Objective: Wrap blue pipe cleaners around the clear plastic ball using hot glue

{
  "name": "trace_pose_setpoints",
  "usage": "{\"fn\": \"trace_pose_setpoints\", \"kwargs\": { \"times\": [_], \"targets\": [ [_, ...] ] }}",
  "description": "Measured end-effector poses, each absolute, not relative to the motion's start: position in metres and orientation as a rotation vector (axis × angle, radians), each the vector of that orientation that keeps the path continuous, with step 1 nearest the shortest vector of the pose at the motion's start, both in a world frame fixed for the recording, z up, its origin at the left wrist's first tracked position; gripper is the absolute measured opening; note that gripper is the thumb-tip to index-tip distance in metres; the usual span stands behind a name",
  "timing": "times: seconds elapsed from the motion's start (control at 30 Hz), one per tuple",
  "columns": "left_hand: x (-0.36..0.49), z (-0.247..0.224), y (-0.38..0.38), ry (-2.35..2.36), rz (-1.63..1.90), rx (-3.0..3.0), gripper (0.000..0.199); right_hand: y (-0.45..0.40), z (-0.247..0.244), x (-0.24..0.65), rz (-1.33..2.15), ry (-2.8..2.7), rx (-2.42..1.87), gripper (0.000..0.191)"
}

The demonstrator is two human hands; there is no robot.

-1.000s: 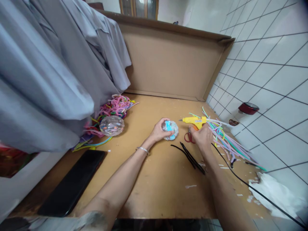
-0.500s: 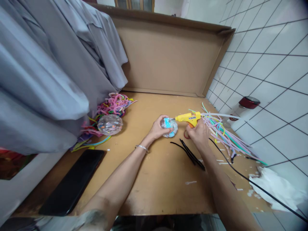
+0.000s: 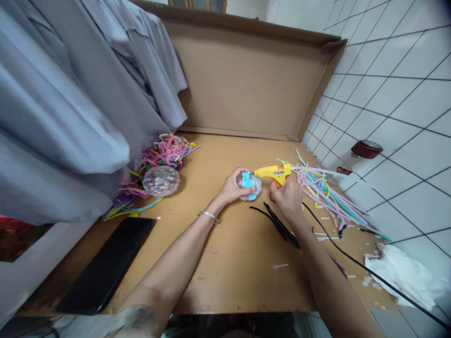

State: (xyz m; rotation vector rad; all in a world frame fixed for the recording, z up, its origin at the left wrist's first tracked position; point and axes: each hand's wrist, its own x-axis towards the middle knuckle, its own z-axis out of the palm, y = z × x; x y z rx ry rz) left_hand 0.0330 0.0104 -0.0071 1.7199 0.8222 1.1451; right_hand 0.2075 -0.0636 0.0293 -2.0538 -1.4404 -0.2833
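Note:
My left hand (image 3: 235, 185) is closed around a small, clear, bumpy round piece (image 3: 256, 188) with light blue strips (image 3: 247, 180) across it. Its thumb lies over the near side. In my right hand (image 3: 289, 195) is a yellow glue gun (image 3: 273, 173), gripped by its handle with the nozzle pointing left. The nozzle tip is at the blue strips; whether it touches them I cannot tell. A white glue stick (image 3: 320, 170) sticks out of the gun's rear. Several black pipe cleaners (image 3: 278, 224) lie on the table, between my forearms.
At the left are a clear faceted bowl-like piece (image 3: 161, 181), a heap of coloured pipe cleaners (image 3: 171, 150) and a black phone (image 3: 107, 265). Pastel pipe cleaners (image 3: 327, 197), a black cord (image 3: 352, 256), white tissue (image 3: 405, 272) and a red-lidded jar (image 3: 366, 149) are on the right. Cardboard (image 3: 243, 84) stands behind.
My right hand and the glue gun have shifted slightly left, and the nozzle stays at the blue strips. My left hand keeps its hold on the round piece, almost unmoved.

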Motion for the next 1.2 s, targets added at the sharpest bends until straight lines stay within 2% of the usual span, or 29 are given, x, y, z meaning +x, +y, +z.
{"fn": "trace_pose_setpoints", "kwargs": {
  "times": [1.2],
  "targets": [
    [0.034, -0.011, 0.013, 0.78, 1.144, 1.8, 0.064, -0.068, 0.048, 0.212, -0.231, -1.55, -2.356, 0.037]
  ]
}}
